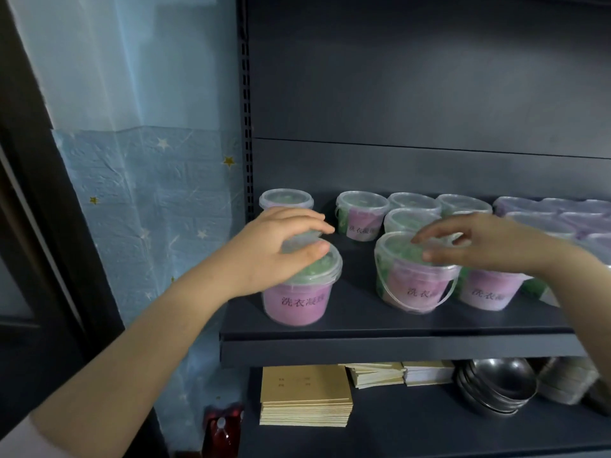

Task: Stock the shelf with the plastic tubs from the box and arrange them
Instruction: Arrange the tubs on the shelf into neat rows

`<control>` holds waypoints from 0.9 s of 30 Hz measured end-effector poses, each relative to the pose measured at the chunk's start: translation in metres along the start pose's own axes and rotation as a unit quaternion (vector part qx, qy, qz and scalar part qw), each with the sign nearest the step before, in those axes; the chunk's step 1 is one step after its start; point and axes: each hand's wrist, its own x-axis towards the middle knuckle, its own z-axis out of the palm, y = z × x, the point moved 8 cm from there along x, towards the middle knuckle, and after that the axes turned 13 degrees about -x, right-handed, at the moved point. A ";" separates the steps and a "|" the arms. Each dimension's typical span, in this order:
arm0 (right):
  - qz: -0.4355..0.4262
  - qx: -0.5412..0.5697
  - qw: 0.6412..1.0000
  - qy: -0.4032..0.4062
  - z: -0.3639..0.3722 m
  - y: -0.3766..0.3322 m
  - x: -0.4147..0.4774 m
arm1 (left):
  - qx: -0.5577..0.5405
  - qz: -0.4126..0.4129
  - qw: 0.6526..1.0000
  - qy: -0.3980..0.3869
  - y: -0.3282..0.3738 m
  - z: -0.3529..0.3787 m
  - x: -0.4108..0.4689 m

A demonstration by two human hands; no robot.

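Observation:
Several clear plastic tubs with pink labels and green contents stand on the dark shelf. My left hand curls over the lid of the front left tub, fingers and thumb around its rim. My right hand hovers with loosely spread fingers over the lid of the front middle tub, thumb at the lid's right rim. Another front tub sits right of it, partly hidden by my right wrist. More tubs stand behind, one at the back left and one at the back middle.
Purple-tinted tubs fill the shelf's right end. On the lower shelf lie stacks of tan booklets and stacked metal bowls. A red bottle stands by the blue star-patterned wall on the left.

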 end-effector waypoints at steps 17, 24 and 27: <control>-0.118 0.064 0.991 -0.023 0.025 -0.038 -0.001 | 0.116 -0.091 0.986 -0.080 -0.019 0.025 0.001; -0.085 0.062 0.994 -0.020 0.024 -0.033 0.000 | 0.110 -0.072 0.989 -0.069 -0.016 0.024 0.000; -0.074 0.073 0.994 -0.019 0.025 -0.035 0.000 | 0.108 -0.063 0.990 -0.062 -0.016 0.024 0.000</control>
